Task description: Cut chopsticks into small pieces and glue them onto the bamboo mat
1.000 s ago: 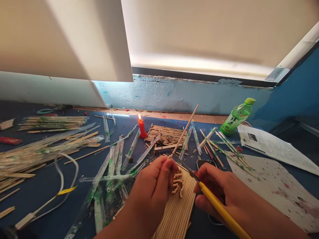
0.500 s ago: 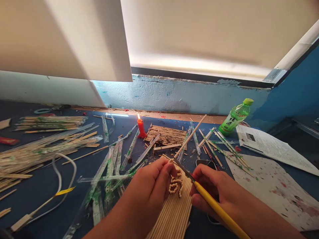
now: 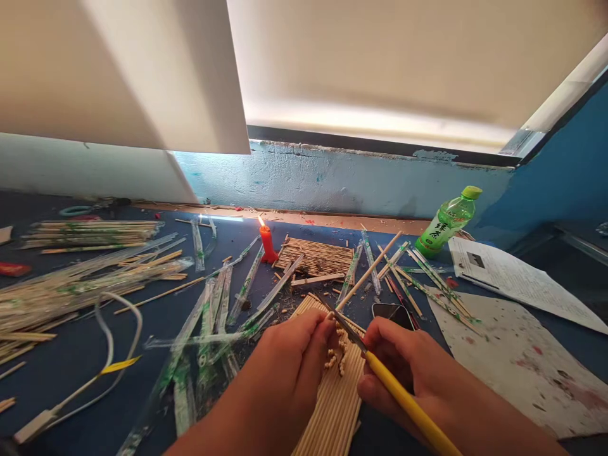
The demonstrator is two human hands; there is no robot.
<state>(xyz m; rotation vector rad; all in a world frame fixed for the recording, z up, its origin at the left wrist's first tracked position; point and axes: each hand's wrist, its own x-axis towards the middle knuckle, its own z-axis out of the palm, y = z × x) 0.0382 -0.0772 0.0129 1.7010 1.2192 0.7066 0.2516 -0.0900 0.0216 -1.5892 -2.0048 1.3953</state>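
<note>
Pinched in my left hand [image 3: 297,358] is the lower end of a thin wooden stick [image 3: 370,271], which slants up to the right. My right hand [image 3: 403,358] holds a yellow-handled tool [image 3: 403,396], its dark blade touching or very near the stick beside my left fingertips. Under both hands lies a row of pale sticks [image 3: 327,411] side by side, with a small string of beads [image 3: 341,358] on top. Behind them is a panel of scorched-looking sticks [image 3: 318,258].
A lit red candle [image 3: 266,244] stands left of the panel. Wrapped chopsticks [image 3: 95,233] and plastic sleeves [image 3: 206,329] cover the left. Right are a phone [image 3: 392,313], green bottle [image 3: 449,221], printed pages [image 3: 517,278] and stained sheet [image 3: 517,361]. A white cable [image 3: 111,342] lies left.
The stick has tilted slightly lower to the right. My left hand has shifted a little right and down, and the tool a little left. The candle flame leans more to the left.
</note>
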